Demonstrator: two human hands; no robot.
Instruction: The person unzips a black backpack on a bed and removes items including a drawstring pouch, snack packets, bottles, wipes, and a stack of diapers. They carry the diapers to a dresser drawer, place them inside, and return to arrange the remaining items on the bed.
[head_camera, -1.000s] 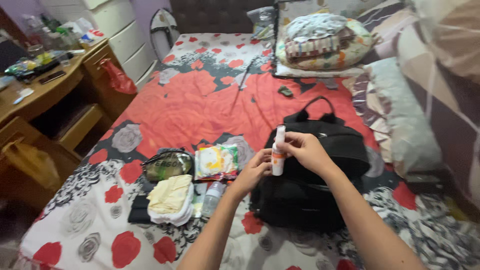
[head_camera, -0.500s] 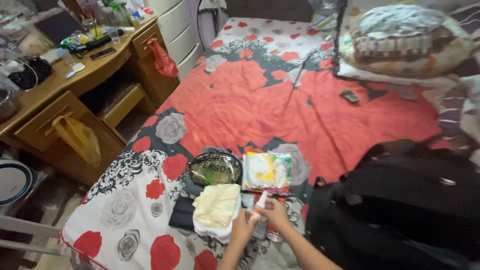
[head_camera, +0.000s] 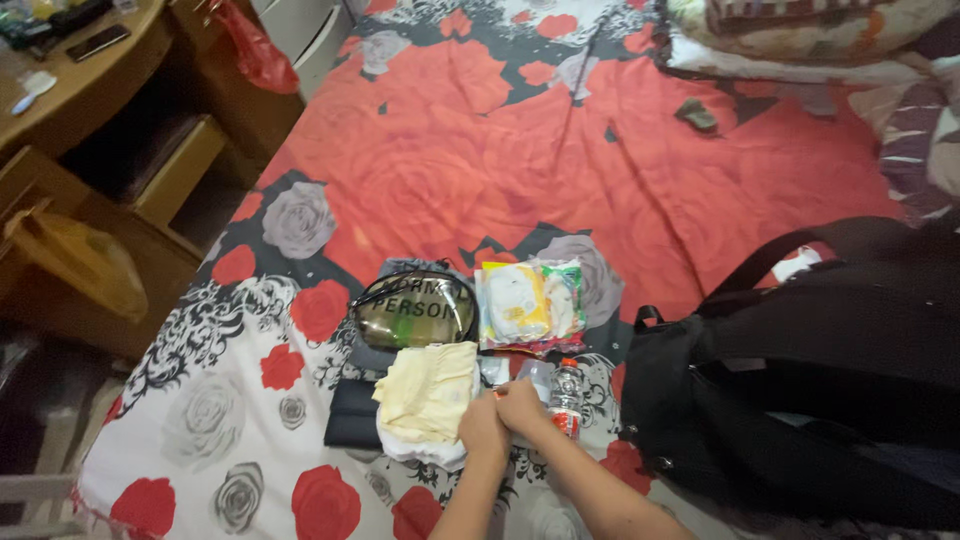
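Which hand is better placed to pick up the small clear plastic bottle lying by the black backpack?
Right, probably. The right hand lies right beside the small clear plastic bottle, while the left hand sits farther away, against the folded pale yellow cloth. Both hands are pressed together.

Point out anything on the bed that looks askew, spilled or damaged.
Nothing looks spilled or broken. The water bottle lies on its side beside the black backpack, cap on. The folded yellow cloth, clear pouch and snack packet sit tidily by both hands.
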